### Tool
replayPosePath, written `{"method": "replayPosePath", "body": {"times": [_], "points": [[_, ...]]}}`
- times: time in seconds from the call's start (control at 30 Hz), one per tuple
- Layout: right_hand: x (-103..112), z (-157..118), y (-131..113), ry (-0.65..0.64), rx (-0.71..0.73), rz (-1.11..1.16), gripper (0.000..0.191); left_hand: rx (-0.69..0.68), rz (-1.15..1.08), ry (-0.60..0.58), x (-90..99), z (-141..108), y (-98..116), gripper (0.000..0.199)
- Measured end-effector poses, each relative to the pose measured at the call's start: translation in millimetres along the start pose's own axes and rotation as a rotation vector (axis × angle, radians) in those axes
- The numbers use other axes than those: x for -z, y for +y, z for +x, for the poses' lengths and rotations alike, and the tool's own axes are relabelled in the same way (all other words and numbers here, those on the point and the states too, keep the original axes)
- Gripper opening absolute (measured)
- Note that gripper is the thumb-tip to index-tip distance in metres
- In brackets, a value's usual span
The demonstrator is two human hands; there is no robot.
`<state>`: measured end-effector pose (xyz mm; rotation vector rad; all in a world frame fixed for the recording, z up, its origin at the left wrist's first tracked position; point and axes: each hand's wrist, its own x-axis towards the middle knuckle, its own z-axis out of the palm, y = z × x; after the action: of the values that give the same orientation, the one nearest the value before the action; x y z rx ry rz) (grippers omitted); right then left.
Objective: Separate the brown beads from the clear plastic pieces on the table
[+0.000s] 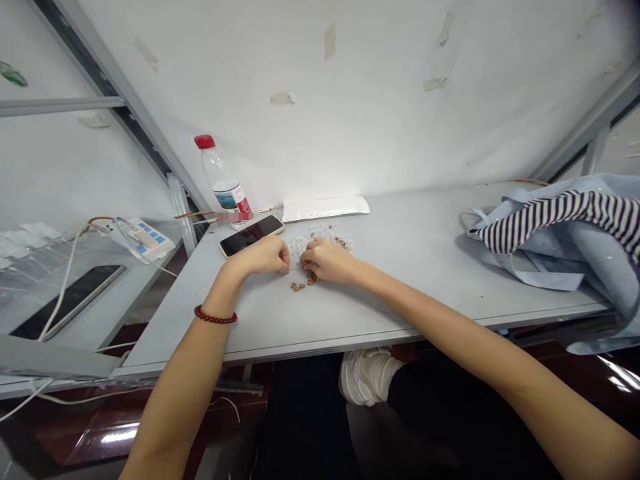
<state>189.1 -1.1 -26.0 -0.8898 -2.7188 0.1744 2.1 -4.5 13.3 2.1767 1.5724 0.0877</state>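
My left hand (270,255) is closed in a pinch at the edge of a heap of small clear plastic pieces (299,245). Close beside it, my right hand (327,260) has its fingers pinched together over the same heap. What either hand holds is too small to make out. Several little brown pieces (298,287) lie on the grey tabletop below my hands, and some are partly hidden under my right hand. More clear pieces, with brown bits among them, spread out behind my right hand.
A phone (253,235) lies left of the heap, before a red-capped water bottle (225,180). Behind is a white flat packet (325,209). Pale blue cloth with a striped band (550,220) covers the right end. A power strip (145,240) and another phone (70,300) are left.
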Motion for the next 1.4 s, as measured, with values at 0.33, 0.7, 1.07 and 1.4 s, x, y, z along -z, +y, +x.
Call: {"method": "replayPosePath", "body": {"times": [0.33, 0.7, 1.07, 1.4], "points": [[-4, 1, 0, 0.031, -0.017, 0.061, 0.022, -0.063, -0.015, -0.007, -4.0, -3, 19, 0.007], [2, -2, 12, 0.097, -0.073, 0.235, 0.051, -0.057, -0.045, -0.012, -6.5, -6, 22, 0.011], [9, 1, 21, 0.337, -0.322, 0.732, 0.018, -0.065, -0.742, 0.358, -6.5, 3, 20, 0.021], [21, 1, 14, 0.479, -0.519, 1.372, 0.013, -0.049, -1.224, 0.379, -17.6, 6, 34, 0.029]]}}
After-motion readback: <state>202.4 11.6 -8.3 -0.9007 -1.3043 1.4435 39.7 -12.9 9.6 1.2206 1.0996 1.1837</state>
